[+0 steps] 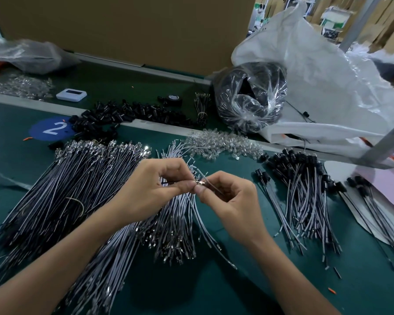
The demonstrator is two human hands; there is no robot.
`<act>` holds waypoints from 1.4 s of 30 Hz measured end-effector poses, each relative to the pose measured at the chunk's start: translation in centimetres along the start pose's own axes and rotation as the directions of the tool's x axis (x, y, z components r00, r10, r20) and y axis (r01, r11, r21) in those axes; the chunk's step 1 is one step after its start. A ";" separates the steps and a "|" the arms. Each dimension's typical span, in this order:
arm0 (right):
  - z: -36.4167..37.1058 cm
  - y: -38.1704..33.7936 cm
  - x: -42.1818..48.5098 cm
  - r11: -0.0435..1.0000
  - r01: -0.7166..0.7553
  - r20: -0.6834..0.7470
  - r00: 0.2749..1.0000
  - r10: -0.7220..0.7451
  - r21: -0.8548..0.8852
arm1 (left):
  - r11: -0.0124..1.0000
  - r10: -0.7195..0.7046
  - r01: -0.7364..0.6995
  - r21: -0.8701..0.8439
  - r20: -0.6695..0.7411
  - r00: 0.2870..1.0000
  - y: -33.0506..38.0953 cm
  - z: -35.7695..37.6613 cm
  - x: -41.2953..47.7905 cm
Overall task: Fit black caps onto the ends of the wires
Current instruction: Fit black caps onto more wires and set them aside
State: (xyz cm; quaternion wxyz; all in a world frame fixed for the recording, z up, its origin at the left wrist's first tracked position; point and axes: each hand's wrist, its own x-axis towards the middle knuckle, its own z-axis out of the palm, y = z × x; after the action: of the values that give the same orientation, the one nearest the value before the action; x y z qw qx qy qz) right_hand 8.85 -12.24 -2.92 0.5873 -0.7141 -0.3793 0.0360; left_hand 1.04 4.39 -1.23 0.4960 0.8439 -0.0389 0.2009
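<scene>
Head view:
- left hand pinches thin dark wire
- right hand pinches grey wire
- both wire ends meet at fingertips, above middle bundle; no cap visible in fingers
- heap of cap-fitted grey wires at right: done share
- larger pile of bare-ended grey-black wires at left
- loose black plastic caps heaped behind
- judgement: most work left

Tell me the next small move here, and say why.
Probably pass the grey wire into the pinch of the left hand, freeing the right hand to fetch a cap: both hands pinch wire ends together, neither holds a cap, and the loose black caps lie farther back.
</scene>
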 end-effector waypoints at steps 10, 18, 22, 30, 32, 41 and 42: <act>0.0 -0.1 0.0 1.000 0.021 -0.025 0.999 -0.022 -0.014 | 1.000 -0.013 0.013 -0.007 -0.020 1.000 0.2 0.3 0.0; 0.2 -0.2 0.0 0.999 0.037 -0.029 0.999 -0.036 0.027 | 1.000 0.013 -0.013 0.002 -0.090 0.996 0.2 0.7 -0.2; 0.4 -0.2 -0.1 0.999 0.050 -0.036 0.998 -0.050 -0.002 | 0.993 -0.039 0.022 -0.117 -0.146 0.989 0.7 1.5 -0.3; -0.1 -0.2 0.2 0.998 -0.026 -0.133 0.991 0.032 0.053 | 0.999 -0.043 0.044 -0.007 -0.415 0.909 0.9 -0.5 0.0; -0.6 -0.3 0.3 0.994 -0.032 -0.169 0.984 0.050 0.108 | 0.985 -0.032 0.111 0.131 -0.495 0.868 0.3 -1.4 0.1; -3.2 -1.3 1.2 0.923 0.144 -0.519 0.852 0.068 0.358 | 0.719 0.008 0.393 0.572 -0.573 0.820 -1.2 -1.6 0.2; -3.4 -1.3 1.3 0.921 0.163 -0.554 0.830 0.066 0.354 | 0.729 0.059 0.361 0.582 -0.578 0.814 -0.9 -1.6 0.2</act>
State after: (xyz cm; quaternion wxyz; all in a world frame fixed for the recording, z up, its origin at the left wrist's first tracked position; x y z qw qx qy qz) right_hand 10.81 -14.20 -0.25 0.8015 -0.5533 -0.1958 -0.1144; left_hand 0.97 6.25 -1.25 0.1639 0.8667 0.2552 0.3960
